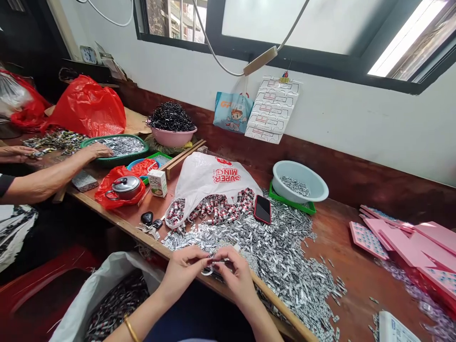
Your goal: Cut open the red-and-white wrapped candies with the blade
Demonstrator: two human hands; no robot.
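Wooden table (342, 247) runs diagonally; its near edge is lined by a raised wooden strip, right where both hands work. Large heap of small silver metal pieces (281, 251) is spread from mid-table to that edge, thinning toward bare wood on the right. White plastic bag (210, 178) lies behind the heap, red-and-silver parts spilling out; black phone (262, 209) rests beside it. Open sack (107, 299) is set below the edge, at left. Left hand (183, 268) and right hand (235, 275) are met at the edge, fingertips pinched narrow on a small metal ring piece (211, 267) held between them, just over the heap's near fringe. A co-worker's hand (96, 151) is laid on a green tray (114, 159) far left, well apart.
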